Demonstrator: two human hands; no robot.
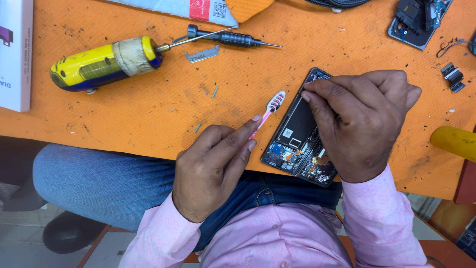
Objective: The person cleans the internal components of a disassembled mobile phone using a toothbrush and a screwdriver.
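- The left hand (210, 168) is sitting low in the centre of the frame, its fingers closed around the handle of a pink toothbrush (267, 113); the brush head is pointing toward the upper right, hovering just beside the phone's left edge.
- The right hand (364, 121) is lying right of centre over an opened phone (297, 134), fingers curled down and fingertips pressing on its upper left edge; it is gripping nothing that can be made out.
- The phone is resting tilted on the orange table (148, 109), back cover off, its circuit boards showing at the lower end near the table's front edge.
- A yellow-and-blue tool (104, 63) with a taped collar is lying in the upper left.
- A dark precision screwdriver (233, 38) is lying just beyond its tip, near the top centre.
- A small metal strip (202, 54) is lying between them.
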